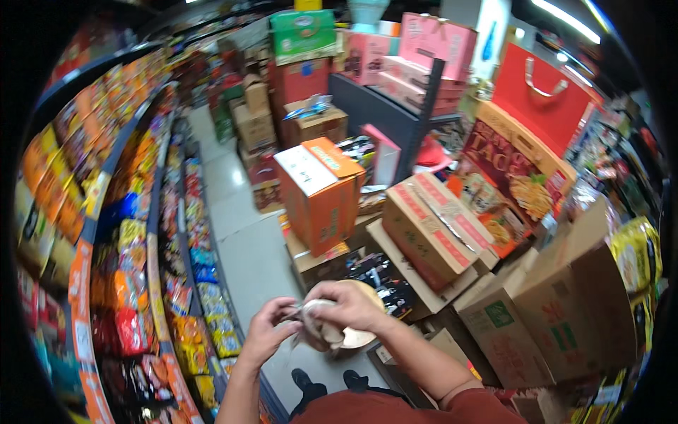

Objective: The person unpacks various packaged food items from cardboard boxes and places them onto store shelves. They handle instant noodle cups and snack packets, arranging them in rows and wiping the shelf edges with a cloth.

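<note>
Before my body, low in the middle of the view, both hands are at a crumpled greyish-white cloth-like bundle (320,326). My right hand (341,307) grips its top, with the thumb and fingers closed on it. My left hand (273,326) has its fingertips at the bundle's left side, pinching a thin, blurred part. Just behind and to the right of the bundle lies a round, pale yellow object (363,339), partly hidden by my right hand and wrist; its kind is unclear.
Shelves of packaged snacks (132,328) curve along the left. A tiled aisle floor (233,212) runs ahead. An orange carton (323,196) stands beyond my hands, with a taped cardboard box (437,228) to its right. Large open cardboard boxes (572,307) crowd the right side.
</note>
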The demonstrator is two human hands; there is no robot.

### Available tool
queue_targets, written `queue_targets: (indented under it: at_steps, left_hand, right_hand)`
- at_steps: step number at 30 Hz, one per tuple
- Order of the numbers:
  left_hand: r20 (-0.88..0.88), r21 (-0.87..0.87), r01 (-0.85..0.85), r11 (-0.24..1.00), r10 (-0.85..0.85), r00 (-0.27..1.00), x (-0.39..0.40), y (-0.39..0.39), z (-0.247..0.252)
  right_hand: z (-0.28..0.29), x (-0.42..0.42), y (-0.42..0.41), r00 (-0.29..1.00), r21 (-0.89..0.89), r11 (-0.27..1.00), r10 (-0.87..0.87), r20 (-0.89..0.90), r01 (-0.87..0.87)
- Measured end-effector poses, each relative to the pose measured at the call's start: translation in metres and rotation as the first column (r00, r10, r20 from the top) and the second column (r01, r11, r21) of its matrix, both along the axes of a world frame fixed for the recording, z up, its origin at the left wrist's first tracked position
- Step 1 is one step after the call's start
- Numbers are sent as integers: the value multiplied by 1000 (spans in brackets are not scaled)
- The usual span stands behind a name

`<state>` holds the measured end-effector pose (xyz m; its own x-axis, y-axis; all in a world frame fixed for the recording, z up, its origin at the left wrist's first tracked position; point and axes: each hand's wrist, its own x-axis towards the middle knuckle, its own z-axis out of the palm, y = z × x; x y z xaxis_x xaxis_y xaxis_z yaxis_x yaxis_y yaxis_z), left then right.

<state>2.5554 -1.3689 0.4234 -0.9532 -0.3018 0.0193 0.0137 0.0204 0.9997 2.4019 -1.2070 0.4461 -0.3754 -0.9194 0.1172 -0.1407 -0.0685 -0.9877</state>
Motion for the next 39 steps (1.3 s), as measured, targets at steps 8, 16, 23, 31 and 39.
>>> queue_targets:
  at_steps: [8,16,23,31,39]
  left_hand:
    - [118,259,-106,960,78,990,18,1,13]
    - [-2,407,-423,809,464,886,52,-38,22]
    - [39,229,-468,854,472,881,79,-52,44]
    - [369,-362,121,924,23,929,40,8,73]
    - [404,-201,66,977,22,914,79,-29,75]
  right_hand:
    - [3,-18,1,984,55,995,75,162,-85]
    - [10,-52,17,981,-149,985,61,-185,-89]
    - [3,-57,24,742,280,959,211,-637,-32]
    - [12,34,-40,889,-69,887,453,-69,-457]
    - [-27,33,-41,797,229,777,603,-6,-586]
